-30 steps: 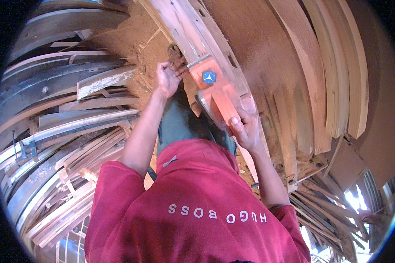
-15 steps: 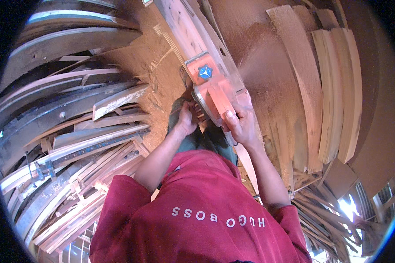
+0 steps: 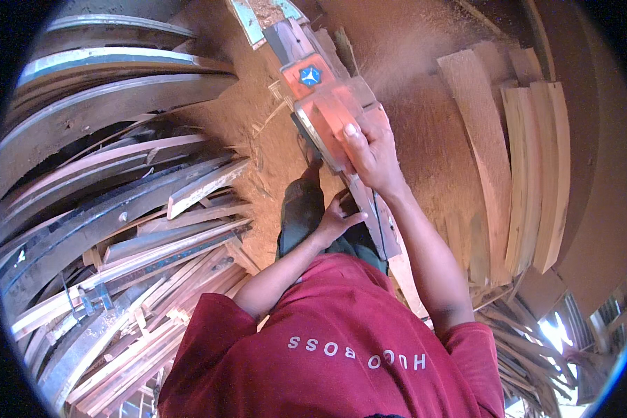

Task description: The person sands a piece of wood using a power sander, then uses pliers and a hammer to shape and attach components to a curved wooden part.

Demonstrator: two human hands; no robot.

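Observation:
An orange electric hand planer [image 3: 325, 117] with a blue front knob rests on a long, narrow wooden board [image 3: 377, 226] that runs away from my body. My right hand [image 3: 373, 157] is closed round the planer's rear handle, thumb on top. Beside the board's left edge, just behind the planer, is my left hand [image 3: 336, 221]. Its thumb and fingers are apart, with nothing seen in them; whether the fingertips touch the board is hard to tell. A haze of sawdust flies off to the right of the planer.
Curved planks and beams [image 3: 118, 104] are stacked along the left. More boards [image 3: 477, 160] lean at the right, beside loose offcuts. Reddish sawdust [image 3: 258, 167] covers the floor. Shavings lie on a pale green-edged support [image 3: 268, 14] at the board's far end.
My right hand has pushed the planer farther along the board, away from me. My left hand has shifted from beside the planer to the board's edge behind it.

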